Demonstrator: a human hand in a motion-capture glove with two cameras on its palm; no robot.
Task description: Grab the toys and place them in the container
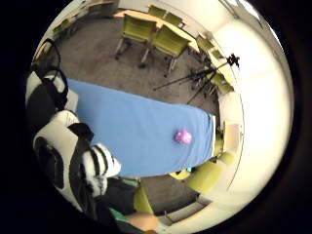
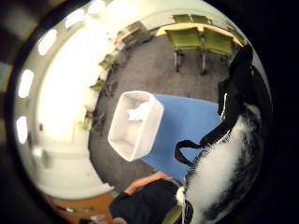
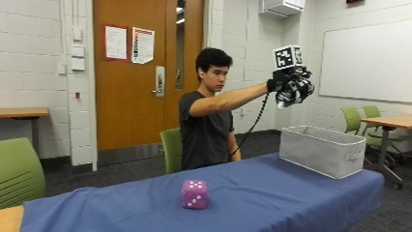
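My gloved right hand [image 3: 280, 81] is raised high at arm's length and grips a black-and-white striped plush toy [image 3: 297, 93]. The toy hangs well above the grey fabric container [image 3: 322, 151], which stands at one end of the blue table [image 3: 270, 193]. Close to the palm, the toy's fur [image 2: 219, 172] and stripes [image 1: 100, 165] fill one side of both palm views. Inside the container [image 2: 135, 123] lies a white toy [image 2: 138, 112]. A purple plush die [image 3: 194, 194] with white dots sits on the table's middle, also seen from above [image 1: 183, 136].
The person sits behind the table on a green chair [image 3: 171, 150]. Another green chair [image 3: 19, 174] stands at the table's other end. Further tables and green chairs [image 3: 370, 121] are beyond the container. A tripod [image 1: 204, 75] stands on the carpet.
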